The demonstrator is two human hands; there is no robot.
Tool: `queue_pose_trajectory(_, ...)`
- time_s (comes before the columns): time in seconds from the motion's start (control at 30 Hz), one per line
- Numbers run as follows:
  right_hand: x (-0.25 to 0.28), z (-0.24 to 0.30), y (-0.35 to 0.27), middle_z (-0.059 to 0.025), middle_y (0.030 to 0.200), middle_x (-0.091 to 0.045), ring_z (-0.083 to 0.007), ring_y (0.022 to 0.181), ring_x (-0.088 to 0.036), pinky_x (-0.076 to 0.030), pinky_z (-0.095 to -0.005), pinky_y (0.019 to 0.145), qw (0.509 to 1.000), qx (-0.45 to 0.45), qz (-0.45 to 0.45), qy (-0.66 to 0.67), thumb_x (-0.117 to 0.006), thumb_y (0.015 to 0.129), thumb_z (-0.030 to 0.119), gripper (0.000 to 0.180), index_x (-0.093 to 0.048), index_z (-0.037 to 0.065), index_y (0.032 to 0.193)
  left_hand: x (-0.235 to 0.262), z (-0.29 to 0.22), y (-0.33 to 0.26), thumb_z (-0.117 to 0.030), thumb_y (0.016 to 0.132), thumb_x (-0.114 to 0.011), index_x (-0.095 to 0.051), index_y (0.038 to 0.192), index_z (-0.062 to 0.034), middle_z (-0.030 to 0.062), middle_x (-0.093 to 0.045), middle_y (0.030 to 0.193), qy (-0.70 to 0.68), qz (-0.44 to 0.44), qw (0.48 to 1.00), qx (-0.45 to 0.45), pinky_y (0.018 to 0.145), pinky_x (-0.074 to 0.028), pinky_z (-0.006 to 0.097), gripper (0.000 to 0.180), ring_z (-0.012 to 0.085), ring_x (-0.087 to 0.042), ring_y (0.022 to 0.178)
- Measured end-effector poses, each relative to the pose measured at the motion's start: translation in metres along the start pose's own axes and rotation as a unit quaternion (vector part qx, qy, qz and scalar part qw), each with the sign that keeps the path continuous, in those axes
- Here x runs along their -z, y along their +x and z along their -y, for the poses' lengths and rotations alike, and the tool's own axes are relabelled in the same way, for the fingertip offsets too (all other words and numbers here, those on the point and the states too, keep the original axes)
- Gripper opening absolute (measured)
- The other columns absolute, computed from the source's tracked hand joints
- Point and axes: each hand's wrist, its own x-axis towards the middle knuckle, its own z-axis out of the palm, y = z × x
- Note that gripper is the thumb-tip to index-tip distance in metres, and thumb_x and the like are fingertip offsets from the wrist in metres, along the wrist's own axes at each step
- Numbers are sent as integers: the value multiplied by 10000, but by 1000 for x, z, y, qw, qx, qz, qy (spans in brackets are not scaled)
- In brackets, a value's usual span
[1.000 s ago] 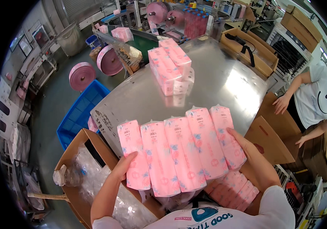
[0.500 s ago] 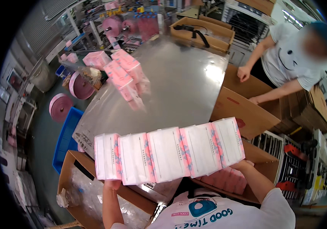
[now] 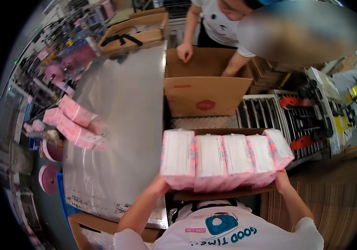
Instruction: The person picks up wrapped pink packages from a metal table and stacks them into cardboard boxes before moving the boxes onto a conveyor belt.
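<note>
The fingers of the left hand [image 3: 160, 185] press the left end of a row of packs [image 3: 224, 160], partly hidden at its lower corner; those of the right hand [image 3: 282, 181] press the opposite end, also partly out of sight. Between them the hands grip the whole row — five soft pink packs side by side, white faces up, the rightmost one tilted. The row is above an open carton [image 3: 228, 194] right in front of the person, whose brown rim shows along the near and far sides; how far down the packs sit, I cannot tell.

Just beyond stands another open carton [image 3: 207, 96], with a co-worker behind it: one hand [image 3: 184, 52] is curled at its edge, the other reaches inside, fingers hidden. Roller conveyor [image 3: 254, 111] runs to the right. On the left spreads a metal table [image 3: 124, 100], with more pink packs [image 3: 71, 125] lying blurred near its far left edge — and a blue crate [image 3: 62, 196] beside it, lower down.
</note>
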Motion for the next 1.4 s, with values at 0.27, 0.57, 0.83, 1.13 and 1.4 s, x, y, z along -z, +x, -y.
queue_pose_trajectory(0.27, 17, -51, 40, -98, 1142, -557, -189, 1035, -547, -425, -288, 893, 980, 62, -40, -182, -538, 760, 31, 485, -448, -20, 1234, -42, 30, 56, -349, 966, -382, -405, 1316, -49, 111, -433, 1346, -35, -146, 988, 18, 1025, -332, 353, 462, 222, -420, 1224)
queue_pose_trajectory(0.57, -107, 14, 89, -179, 1460, -221, -359, 1371, -124, -160, -659, 1009, 727, 122, -30, -675, -566, 676, 698, 1010, -291, 34, 1386, -71, 29, 113, -400, 780, -608, -397, 1324, -153, 65, -386, 1365, 797, -162, 500, -299, 857, -287, 641, 634, 277, -328, 1267)
queue_pose_trajectory(0.83, -113, -1, 174, -203, 1474, -181, -365, 1377, -110, -163, -594, 1048, 727, -41, 74, -682, -561, 691, 702, 1045, -224, 27, 1414, -56, 12, 209, -413, 848, -521, -239, 1421, -190, 53, -236, 1472, 797, -69, 599, 47, 961, -247, 622, 677, 240, -177, 1362)
queue_pose_trajectory(1.13, 24, 69, 50, -201, 1013, -609, -360, 945, -574, -474, -405, 847, 751, 187, -65, -630, -687, 700, 363, 463, -611, -22, 945, -7, 48, 8, -370, 893, -504, -480, 1263, -35, 130, -496, 1297, 313, -160, 936, -19, 1009, -320, 357, 499, 248, -467, 1192)
queue_pose_trajectory(1.4, 92, 60, 94, -237, 868, -637, -363, 850, -625, -503, -442, 769, 707, 71, 12, -703, -547, 751, 323, 358, -669, -10, 799, -91, 100, -4, -334, 891, -537, -470, 1275, -11, 114, -469, 1317, 14, -132, 991, 2, 1065, -232, 349, 506, 219, -375, 1263)
